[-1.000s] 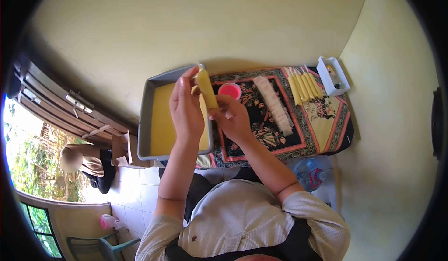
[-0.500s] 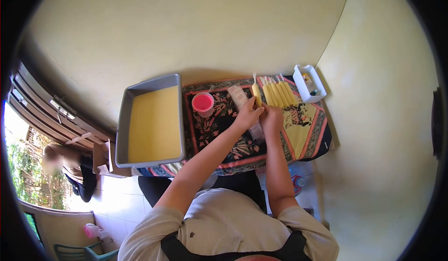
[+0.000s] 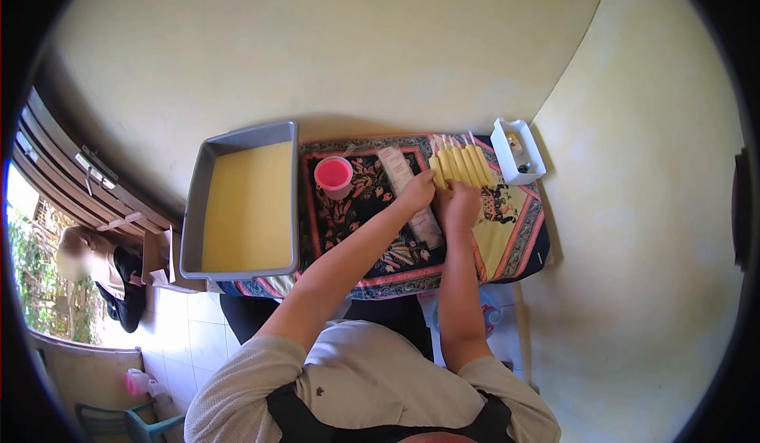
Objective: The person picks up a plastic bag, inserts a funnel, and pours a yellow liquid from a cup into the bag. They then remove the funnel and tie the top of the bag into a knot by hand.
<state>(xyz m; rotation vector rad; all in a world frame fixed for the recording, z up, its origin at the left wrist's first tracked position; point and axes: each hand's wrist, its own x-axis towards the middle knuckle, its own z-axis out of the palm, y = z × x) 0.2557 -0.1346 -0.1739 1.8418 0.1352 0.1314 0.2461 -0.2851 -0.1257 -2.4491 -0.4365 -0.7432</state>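
Several yellow filled tubes (image 3: 461,164) lie side by side on a patterned cloth (image 3: 507,229). My left hand (image 3: 417,192) pinches the lower end of the leftmost yellow tube (image 3: 437,174), which lies against the row. My right hand (image 3: 460,203) rests just below the row, its fingers curled at the tubes' lower ends; whether it grips one is hidden. A stack of pale plastic sleeves (image 3: 398,167) lies on the cloth and runs under my left hand.
A pink cup (image 3: 333,175) stands left of the sleeves. A grey tray (image 3: 195,205) of yellow liquid sits at the table's left end. A small white tray (image 3: 516,154) is by the right wall. A person crouches outside at the far left (image 3: 95,265).
A second ago both hands held one yellow tube up over the grey tray. They carried it right and down, and it now lies at the left end of the row.
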